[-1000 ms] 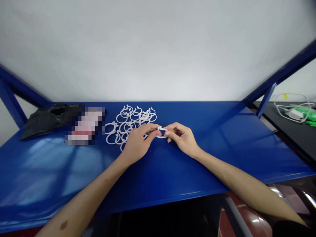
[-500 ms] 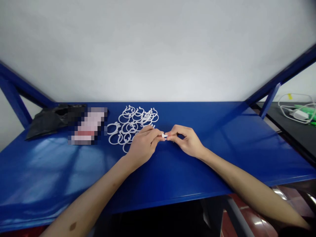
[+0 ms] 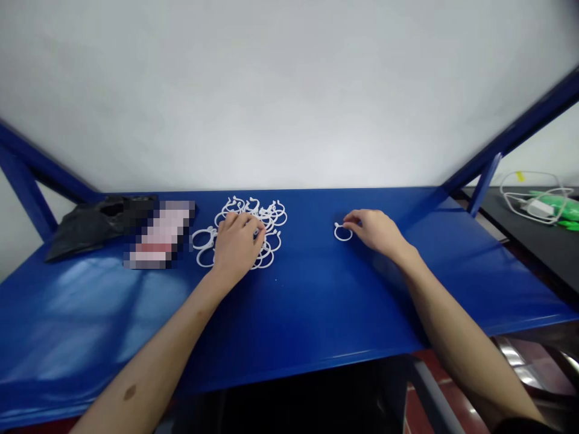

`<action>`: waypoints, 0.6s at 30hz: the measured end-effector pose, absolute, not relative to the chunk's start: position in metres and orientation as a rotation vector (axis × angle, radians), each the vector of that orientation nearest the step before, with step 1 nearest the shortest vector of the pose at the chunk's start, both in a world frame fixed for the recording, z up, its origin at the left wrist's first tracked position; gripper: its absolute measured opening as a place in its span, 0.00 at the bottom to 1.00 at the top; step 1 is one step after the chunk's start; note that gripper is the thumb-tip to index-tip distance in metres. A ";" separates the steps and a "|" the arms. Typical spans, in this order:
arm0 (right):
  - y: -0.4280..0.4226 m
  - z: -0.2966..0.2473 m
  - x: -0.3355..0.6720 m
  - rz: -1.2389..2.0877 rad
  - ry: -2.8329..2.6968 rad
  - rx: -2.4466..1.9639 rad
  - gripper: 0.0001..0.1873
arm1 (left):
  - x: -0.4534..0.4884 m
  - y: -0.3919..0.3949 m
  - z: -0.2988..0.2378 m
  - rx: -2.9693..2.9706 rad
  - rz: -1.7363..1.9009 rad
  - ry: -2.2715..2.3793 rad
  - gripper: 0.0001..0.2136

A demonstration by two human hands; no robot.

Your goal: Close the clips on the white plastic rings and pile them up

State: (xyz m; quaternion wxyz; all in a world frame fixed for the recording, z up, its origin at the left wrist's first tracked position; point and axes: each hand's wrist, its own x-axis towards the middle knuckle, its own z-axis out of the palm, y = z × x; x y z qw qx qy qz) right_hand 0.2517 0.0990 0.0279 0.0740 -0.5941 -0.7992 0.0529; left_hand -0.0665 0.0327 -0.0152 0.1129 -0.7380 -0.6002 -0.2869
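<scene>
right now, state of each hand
Left hand: over the piled white rings; grip cannot be told.
Right hand: closed, apparently pinching one white ring.

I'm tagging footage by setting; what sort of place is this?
Probably an indoor work area: a flat, glossy blue table, angled blue metal-looking frame bars, and a pile of thin white plastic-looking rings.

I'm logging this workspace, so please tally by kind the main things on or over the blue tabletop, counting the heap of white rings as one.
Hands (left hand, right hand): 2
Heap of white rings: 1
Separate white ring: 1
Crumpled black plastic: 1
Pixelated pinkish item: 1
Total: 6
</scene>
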 end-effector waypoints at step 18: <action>0.034 0.003 0.174 1.111 -1.934 -0.979 0.09 | -0.028 0.003 -0.004 -2.629 -0.949 -1.124 0.04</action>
